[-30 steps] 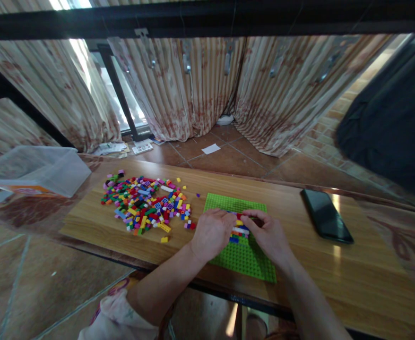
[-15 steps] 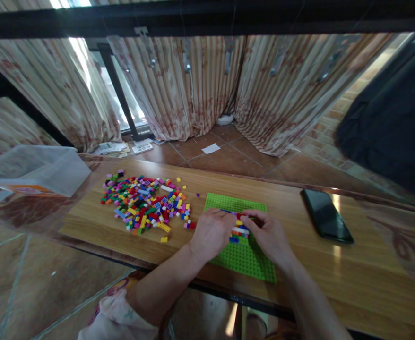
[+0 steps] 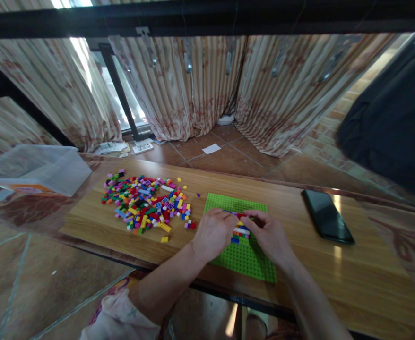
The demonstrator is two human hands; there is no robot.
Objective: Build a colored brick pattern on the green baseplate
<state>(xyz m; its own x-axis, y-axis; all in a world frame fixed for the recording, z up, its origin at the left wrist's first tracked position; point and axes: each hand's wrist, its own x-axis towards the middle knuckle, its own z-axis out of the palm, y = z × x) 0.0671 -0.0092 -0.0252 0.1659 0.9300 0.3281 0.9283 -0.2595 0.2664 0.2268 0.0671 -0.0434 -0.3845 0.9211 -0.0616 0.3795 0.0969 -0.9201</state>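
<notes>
A green studded baseplate (image 3: 253,268) lies on the table, with rows of coloured toy bricks (image 3: 242,231) built up near its middle. My left hand (image 3: 215,232) is closed over the left side of these bricks, its fingertips bent down and mostly hidden behind the hand. From the right, my right hand (image 3: 270,237) pinches with thumb and forefinger at a red brick (image 3: 240,216) along the far edge of the rows. Fingertips of both hands nearly meet there. What lies under my left fingers cannot be made out.
Left of the baseplate, a pile of loose bricks (image 3: 147,203) spreads over the wooden table (image 3: 200,182). A clear plastic bin (image 3: 51,170) stands at the far left. To the right lies a black phone (image 3: 327,216). Striped curtains (image 3: 207,89) hang beyond the table.
My left hand has shifted very slightly to the right over the bricks. My right hand keeps nearly the same place and pinch.
</notes>
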